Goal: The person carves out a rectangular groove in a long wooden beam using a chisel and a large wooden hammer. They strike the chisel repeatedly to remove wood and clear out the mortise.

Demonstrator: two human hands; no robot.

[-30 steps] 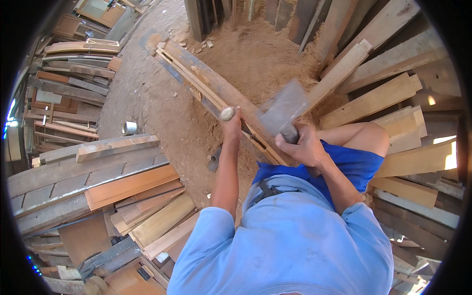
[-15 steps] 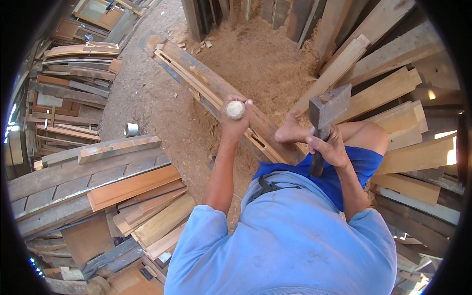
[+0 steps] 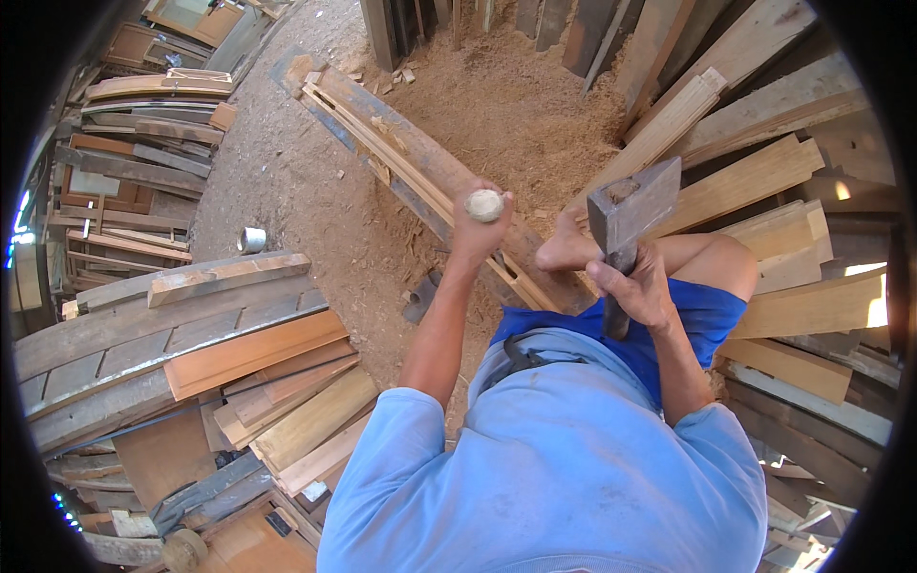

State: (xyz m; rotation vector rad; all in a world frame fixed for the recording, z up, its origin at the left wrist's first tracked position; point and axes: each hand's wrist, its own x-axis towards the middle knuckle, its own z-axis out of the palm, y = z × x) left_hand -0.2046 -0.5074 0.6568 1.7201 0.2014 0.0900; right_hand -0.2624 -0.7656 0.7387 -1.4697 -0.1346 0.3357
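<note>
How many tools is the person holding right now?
2. A chisel's rounded wooden handle sticks up from the left hand, set at the long plank; the hatchet is raised in the right hand. Others may lie hidden among the boards.

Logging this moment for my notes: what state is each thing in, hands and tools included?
Left hand: closed around a round-topped tool handle, held upright.
Right hand: gripping a hammer, head raised.
Long plank: lying flat on the sawdust, chipped along one edge.
Bare foot: resting on the plank.
Metal can: upright on the ground.
</note>
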